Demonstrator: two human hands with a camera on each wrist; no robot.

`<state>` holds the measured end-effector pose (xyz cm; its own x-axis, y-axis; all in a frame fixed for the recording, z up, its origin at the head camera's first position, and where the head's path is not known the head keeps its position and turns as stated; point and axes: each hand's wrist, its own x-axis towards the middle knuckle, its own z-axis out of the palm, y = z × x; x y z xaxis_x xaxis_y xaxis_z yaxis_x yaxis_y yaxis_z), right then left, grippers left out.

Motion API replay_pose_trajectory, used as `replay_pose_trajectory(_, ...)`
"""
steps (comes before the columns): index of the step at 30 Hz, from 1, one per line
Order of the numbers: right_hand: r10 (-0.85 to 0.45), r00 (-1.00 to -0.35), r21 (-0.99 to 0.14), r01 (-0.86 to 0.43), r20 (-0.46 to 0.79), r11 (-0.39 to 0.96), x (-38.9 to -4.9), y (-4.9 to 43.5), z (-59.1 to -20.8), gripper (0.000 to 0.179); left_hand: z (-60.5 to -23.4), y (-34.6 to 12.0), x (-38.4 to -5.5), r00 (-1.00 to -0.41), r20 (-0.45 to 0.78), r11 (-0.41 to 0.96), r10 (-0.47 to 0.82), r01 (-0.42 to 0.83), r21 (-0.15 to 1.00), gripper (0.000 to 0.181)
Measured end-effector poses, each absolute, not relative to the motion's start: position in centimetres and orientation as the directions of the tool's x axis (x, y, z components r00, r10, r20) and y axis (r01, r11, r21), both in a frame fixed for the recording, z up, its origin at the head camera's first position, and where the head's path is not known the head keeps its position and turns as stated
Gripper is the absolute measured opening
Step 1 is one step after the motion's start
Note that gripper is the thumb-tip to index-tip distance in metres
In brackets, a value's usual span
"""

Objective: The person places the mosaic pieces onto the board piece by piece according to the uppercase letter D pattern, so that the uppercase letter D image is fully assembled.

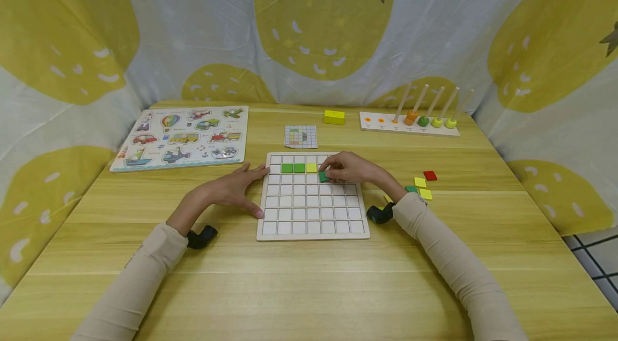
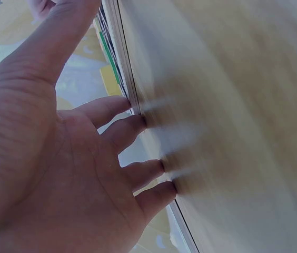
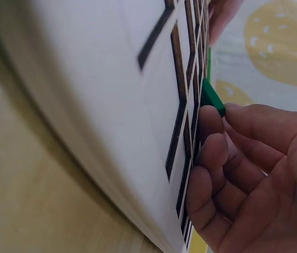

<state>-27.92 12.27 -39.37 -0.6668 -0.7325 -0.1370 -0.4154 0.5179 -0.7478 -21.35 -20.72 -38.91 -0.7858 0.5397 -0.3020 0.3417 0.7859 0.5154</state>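
Observation:
A white gridded wooden board [image 1: 313, 213] lies flat on the table in front of me. Two green tiles [image 1: 293, 168] and a yellow tile [image 1: 311, 168] sit side by side in its second row from the top. My right hand [image 1: 351, 168] pinches a dark green tile [image 3: 212, 99] between thumb and fingertips, tilted over the grid just right of the yellow one. At the board's left edge rests my left hand [image 1: 230, 188], thumb and fingers spread. In the left wrist view its fingertips [image 2: 154, 167] touch down along the board's edge.
Loose yellow tiles [image 1: 420, 182], a red tile [image 1: 430, 175] and a green tile [image 1: 411, 189] lie by my right wrist. Behind the board are a patterned card [image 1: 300, 137] and a yellow block [image 1: 333, 117]. A vehicle puzzle [image 1: 193, 156] stands left, a peg counter [image 1: 386, 125] right.

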Motion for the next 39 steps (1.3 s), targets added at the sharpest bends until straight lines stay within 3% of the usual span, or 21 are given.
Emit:
replay_pose_trajectory(26, -0.732, -0.671, -0.765, -0.408, -0.118, 0.498, -27.9, 13.0, -39.1, 0.025, -38.8, -20.7, -21.3, -0.787, -0.307, 0.789, 0.535, 0.334, 0.516, 0.113)
replay_pose_trajectory(39, -0.674, -0.736, -0.732, -0.422, -0.068, 0.535, -27.4, 17.3, -38.4, 0.028, -38.9, -20.7, -21.3, -0.786, -0.309, 0.790, 0.535, 0.336, 0.513, 0.113)
